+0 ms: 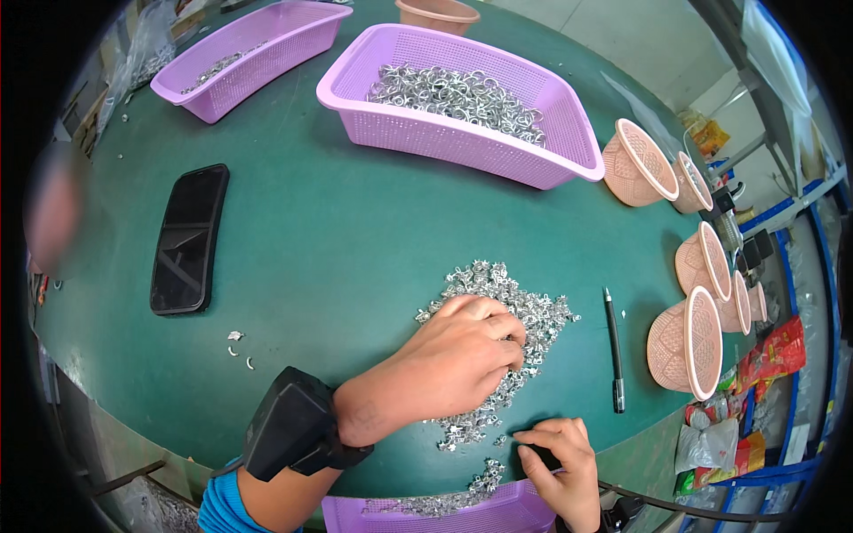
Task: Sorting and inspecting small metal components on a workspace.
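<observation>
A heap of small silver metal parts (542, 315) lies on the green table. My left hand (466, 351) rests palm down on it; the fingers curl into the parts, and their tips are hidden. Close to the table's near edge, my right hand (564, 466) has bent fingers, with a gap between thumb and forefinger and nothing visible held there. Beside its fingertips are a loose metal part (500, 440) and a small cluster of parts (488, 477). Below the edge, a purple basket (524, 511) sits partly in view, with more metal parts inside it.
A large purple basket (373, 124) of metal rings and another purple basket (213, 108) stand at the back. A black phone (188, 240) lies left, a pen (614, 351) right. Several peach baskets (671, 351) line the right edge. A blurred shape (55, 209) is far left.
</observation>
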Motion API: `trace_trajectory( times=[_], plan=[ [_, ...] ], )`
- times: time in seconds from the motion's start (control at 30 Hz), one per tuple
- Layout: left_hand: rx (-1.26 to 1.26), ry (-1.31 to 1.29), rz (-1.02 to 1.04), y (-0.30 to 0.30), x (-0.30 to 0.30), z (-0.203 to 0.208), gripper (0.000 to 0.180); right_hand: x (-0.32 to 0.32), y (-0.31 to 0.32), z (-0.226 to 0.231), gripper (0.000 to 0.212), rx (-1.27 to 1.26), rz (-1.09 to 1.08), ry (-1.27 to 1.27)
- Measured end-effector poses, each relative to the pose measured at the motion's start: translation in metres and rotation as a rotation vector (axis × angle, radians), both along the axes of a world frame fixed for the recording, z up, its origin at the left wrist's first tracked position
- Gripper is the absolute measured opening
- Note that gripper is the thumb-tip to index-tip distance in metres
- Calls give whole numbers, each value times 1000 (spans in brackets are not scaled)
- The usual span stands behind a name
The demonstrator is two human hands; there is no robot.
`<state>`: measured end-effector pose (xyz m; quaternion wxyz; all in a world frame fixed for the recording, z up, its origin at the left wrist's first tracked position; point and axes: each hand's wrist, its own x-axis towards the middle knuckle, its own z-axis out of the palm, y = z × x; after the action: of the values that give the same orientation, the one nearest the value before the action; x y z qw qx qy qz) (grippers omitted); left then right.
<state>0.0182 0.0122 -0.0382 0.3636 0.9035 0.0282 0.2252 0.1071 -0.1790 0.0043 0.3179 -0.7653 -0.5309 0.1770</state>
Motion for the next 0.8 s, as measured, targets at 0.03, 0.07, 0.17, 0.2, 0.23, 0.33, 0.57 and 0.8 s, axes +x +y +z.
trace_trajectory(
  times=[0.03,0.07,0.17,0.2,0.23,0.33,0.57,0.8],
  plan=[
    [-1,4,-2,0,0,0,11,0,0,0,17,0,-1,0],
    [-2,4,-2,0,0,0,11,-2,1,0,17,10,-22,16],
    [-2,10,-6,0,0,0,10,-7,3,-5,18,5,-54,20],
    [0,4,-5,0,1,0,10,-8,4,-7,21,-10,-62,7],
    [2,-1,-1,0,0,-1,10,-9,5,-7,21,-11,-62,8],
    [0,1,-6,1,0,-2,10,-10,7,-8,21,-58,-28,-63],
    [-10,6,-3,0,-1,-1,10,-2,0,-3,17,-44,26,8],
    [5,-2,-5,0,1,-1,10,0,-7,-4,20,-81,-33,93]
  ],
)
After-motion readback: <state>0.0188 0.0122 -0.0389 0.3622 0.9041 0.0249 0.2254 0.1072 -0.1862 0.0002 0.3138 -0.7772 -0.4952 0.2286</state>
